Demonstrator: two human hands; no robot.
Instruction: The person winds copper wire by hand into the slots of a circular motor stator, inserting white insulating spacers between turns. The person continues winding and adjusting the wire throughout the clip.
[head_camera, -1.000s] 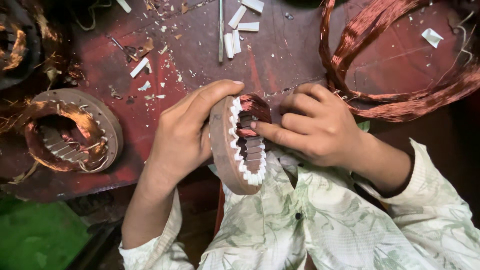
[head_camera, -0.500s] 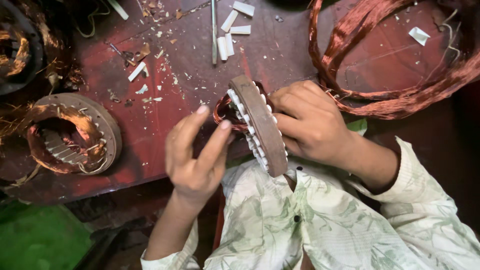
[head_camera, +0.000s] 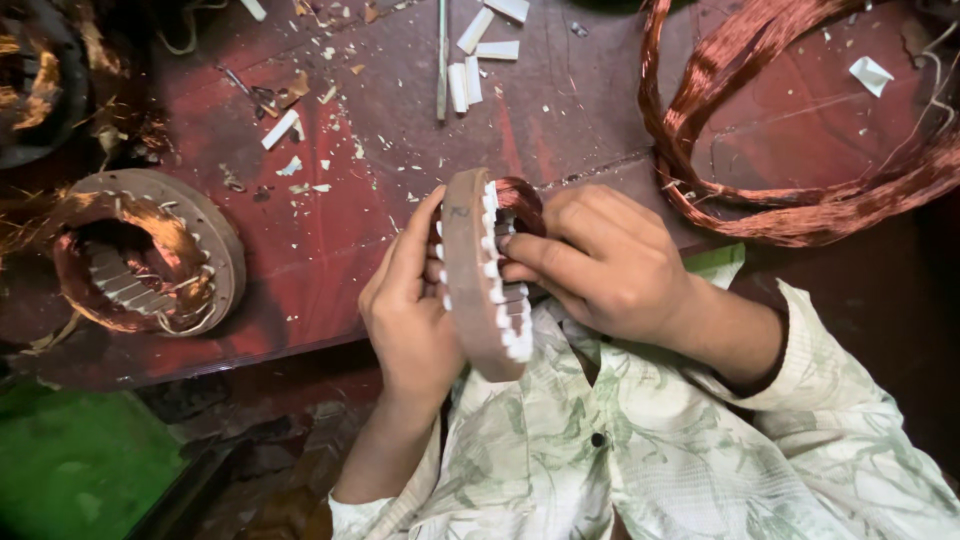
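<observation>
A round metal stator ring (head_camera: 470, 275) with white slot liners and a red-brown copper coil stands on edge in front of my chest. My left hand (head_camera: 410, 310) grips its outer side from the left. My right hand (head_camera: 600, 265) holds it from the right, fingertips pressed into the white liners and coil (head_camera: 520, 205) on the inner side. Both hands hover over the near edge of a worn red table (head_camera: 400, 180).
A second wound stator (head_camera: 150, 262) lies flat at the table's left. Large loops of copper wire (head_camera: 790, 190) lie at the right. White paper strips (head_camera: 470, 70), a thin metal tool (head_camera: 441, 60) and scraps litter the back. A green surface (head_camera: 70, 470) sits lower left.
My left hand, off the ring with fingers spread half a second ago, has come back to grip its left side. The ring has turned back to stand more upright.
</observation>
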